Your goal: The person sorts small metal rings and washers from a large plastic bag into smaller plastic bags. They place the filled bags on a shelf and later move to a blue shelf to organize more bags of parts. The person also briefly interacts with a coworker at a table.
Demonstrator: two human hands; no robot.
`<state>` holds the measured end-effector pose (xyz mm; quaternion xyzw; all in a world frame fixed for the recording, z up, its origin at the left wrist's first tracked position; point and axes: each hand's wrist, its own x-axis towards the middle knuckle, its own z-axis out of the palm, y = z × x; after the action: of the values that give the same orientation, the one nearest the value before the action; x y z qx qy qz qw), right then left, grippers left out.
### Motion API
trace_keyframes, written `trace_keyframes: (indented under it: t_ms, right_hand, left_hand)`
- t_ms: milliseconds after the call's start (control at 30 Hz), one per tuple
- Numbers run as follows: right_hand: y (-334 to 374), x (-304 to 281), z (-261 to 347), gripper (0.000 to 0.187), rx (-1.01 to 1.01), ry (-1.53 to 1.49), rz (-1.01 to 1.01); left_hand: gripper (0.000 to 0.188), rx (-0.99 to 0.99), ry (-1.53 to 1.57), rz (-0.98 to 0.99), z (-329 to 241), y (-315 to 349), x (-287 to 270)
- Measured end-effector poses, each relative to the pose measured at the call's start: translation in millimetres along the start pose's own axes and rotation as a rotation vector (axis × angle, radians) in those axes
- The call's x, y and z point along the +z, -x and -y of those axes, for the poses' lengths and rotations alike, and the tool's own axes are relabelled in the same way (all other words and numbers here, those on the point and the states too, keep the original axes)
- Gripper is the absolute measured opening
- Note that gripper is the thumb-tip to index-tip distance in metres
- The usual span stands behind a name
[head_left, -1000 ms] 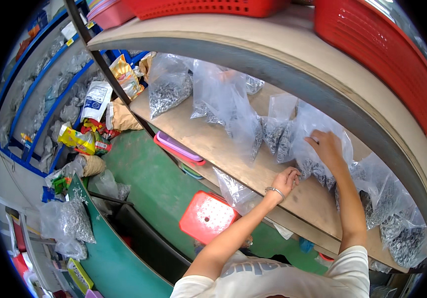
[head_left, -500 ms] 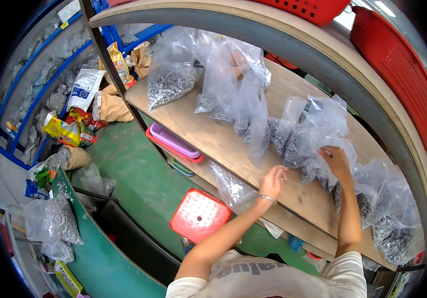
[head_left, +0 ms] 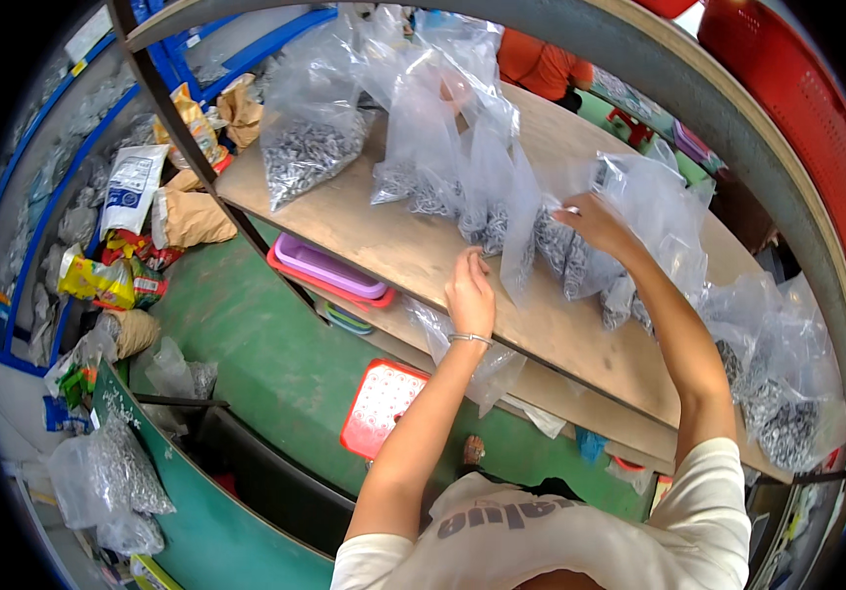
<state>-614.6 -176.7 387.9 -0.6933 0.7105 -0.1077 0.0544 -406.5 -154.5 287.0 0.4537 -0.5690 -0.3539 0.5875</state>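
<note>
On the wooden shelf [head_left: 600,364] stands a row of clear plastic bags filled with small grey metal parts. My right hand [head_left: 595,224] reaches over the row, its fingers closed on the upper plastic of a clear bag [head_left: 553,236] near the middle. My left hand [head_left: 470,295], a bracelet at its wrist, is at the shelf's front edge. Its fingers are loosely bent with nothing visible in them, and the tips come close to the bottom of another parts bag [head_left: 485,228]. A larger parts bag [head_left: 313,147] sits at the left end.
An upper shelf board [head_left: 678,49] arches overhead with a red basket [head_left: 787,118] on it. Below are purple tubs [head_left: 329,270] and a red stool [head_left: 383,403]. A green table [head_left: 206,531] is behind left. Beyond the shelf, a person in orange [head_left: 539,69] is partly visible.
My right hand has moved left and farther away along the row to another bag. My left hand has moved left and up, toward the bags. The view has shifted, revealing the person in orange.
</note>
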Motion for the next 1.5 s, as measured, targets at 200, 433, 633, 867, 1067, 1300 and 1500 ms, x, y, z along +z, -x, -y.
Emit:
trace_keyframes:
  t_ms: [200,433,633,867,1067,1300,1500]
  right_hand:
    - [-29.1,21.1,34.6,0.022,-0.035,-0.177,-0.174]
    - [91.4,-4.0,86.8,0.033,0.237,-0.212,-0.372]
    - [145.2,57.7,50.6,0.05,0.501,-0.25,-0.525]
    - [66.1,66.2,74.2,0.018,0.457,-0.181,-0.642]
    - [40.7,87.7,90.6,0.018,0.065,-0.323,-0.648]
    - [72.7,83.2,87.3,0.03,0.146,-0.641,-0.576]
    - [91.8,87.5,71.7,0.029,0.401,-0.622,-0.753]
  left_hand:
    - [0.015,0.022,-0.029,0.017,-4.7,3.5,5.9]
    - [0.017,0.011,-0.042,0.009,-3.2,-0.5,-3.7]
    - [0.017,0.087,-0.036,0.05,-2.9,1.9,1.1]
    - [0.022,0.15,-0.062,0.03,-0.7,1.5,3.1]
    - [0.022,0.066,-0.128,0.057,-5.9,3.4,0.2]
    - [0.019,0.092,-0.102,0.051,-1.2,1.7,-0.6]
    - [0.02,0.093,-0.15,0.044,8.7,0.1,0.9]
